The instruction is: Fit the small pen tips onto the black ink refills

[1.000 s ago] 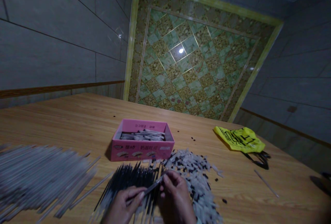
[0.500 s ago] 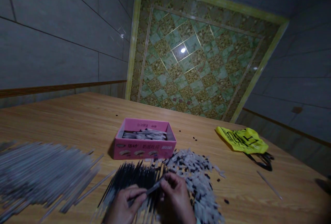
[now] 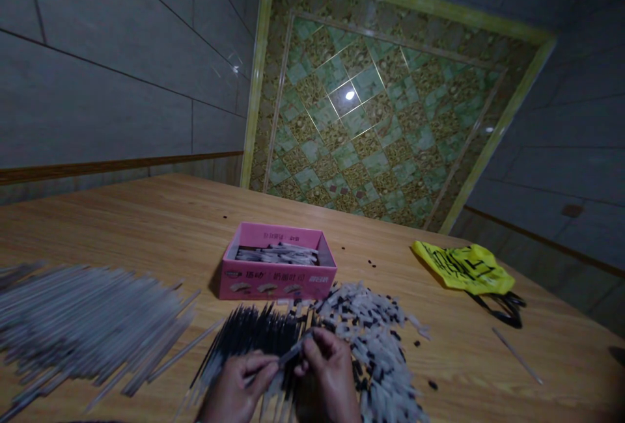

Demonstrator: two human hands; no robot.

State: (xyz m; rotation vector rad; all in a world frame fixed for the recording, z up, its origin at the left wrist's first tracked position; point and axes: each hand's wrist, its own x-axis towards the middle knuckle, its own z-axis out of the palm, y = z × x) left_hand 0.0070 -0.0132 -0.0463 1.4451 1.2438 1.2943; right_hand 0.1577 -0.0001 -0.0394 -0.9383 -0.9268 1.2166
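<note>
Near the table's front edge, my left hand (image 3: pixel 239 385) pinches one end of a thin grey stick (image 3: pixel 291 353). At the stick's other end my right hand (image 3: pixel 328 371) closes its thumb and fingers round the tip. Beneath both hands lies a spread of thin dark rods (image 3: pixel 258 328), partly covered by them. Right of my right hand is a heap of small whitish and black pieces (image 3: pixel 385 358). Just beyond the rods stands an open pink box (image 3: pixel 278 282) with several pale and dark sticks (image 3: pixel 278 254) inside.
A large pile of long greyish translucent tubes (image 3: pixel 92 319) covers the table's left side. On the right lie a yellow bag (image 3: pixel 463 267) with black straps and a single thin stick (image 3: pixel 516 354). Small black bits (image 3: pixel 432 384) are scattered on the wooden table (image 3: pixel 161 215).
The view has shifted slightly, so the table's things sit a little further right. Both hands keep hold of the grey stick, with hardly any movement.
</note>
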